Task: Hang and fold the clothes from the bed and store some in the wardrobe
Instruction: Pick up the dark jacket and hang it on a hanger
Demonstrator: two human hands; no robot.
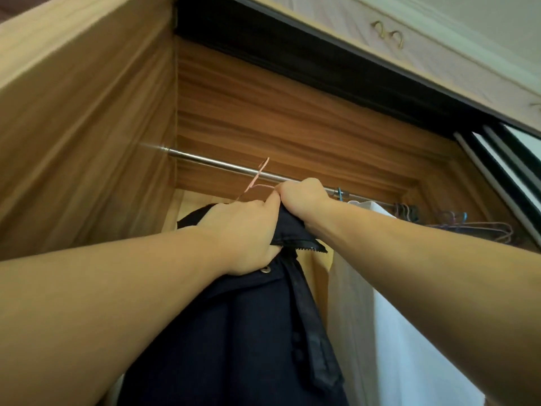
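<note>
Here the landmark is the shiny metal wardrobe rail (222, 164), which runs across the wood-grain wardrobe interior (292, 112). Just below the rail, both hands are raised together around the top of a dark navy buttoned garment (248, 332) that hangs down from them. The left hand (243, 238) has its fingers curled into the bunched fabric near the collar, beside a small metal snap. The right hand (301, 197), touching the left and closer to the rail, grips the fabric as well, and its fingers seem to pinch the thin pink wire hanger (257, 178), whose hook stands up in front of the rail; whether the hook has caught over the rail cannot be told. Along the rail to the right hangs a white garment (409, 317), and further right a cluster of empty wire hangers (480, 227) sits bunched on it.

The step in hand looks like getting the navy garment onto the rail. To do it well, the hook probably wants lifting clear above the rail and then lowering so it seats fully, with one hand steadying the hanger neck. The other hand should carry the cloth's weight until then, since a thin wire hanger will likely twist under a heavy garment. The collar appears crumpled in the grip, so once the hook is seated, it would help to smooth the shoulders evenly over the wire. A little room between it and the white garment would spare both from creasing.
</note>
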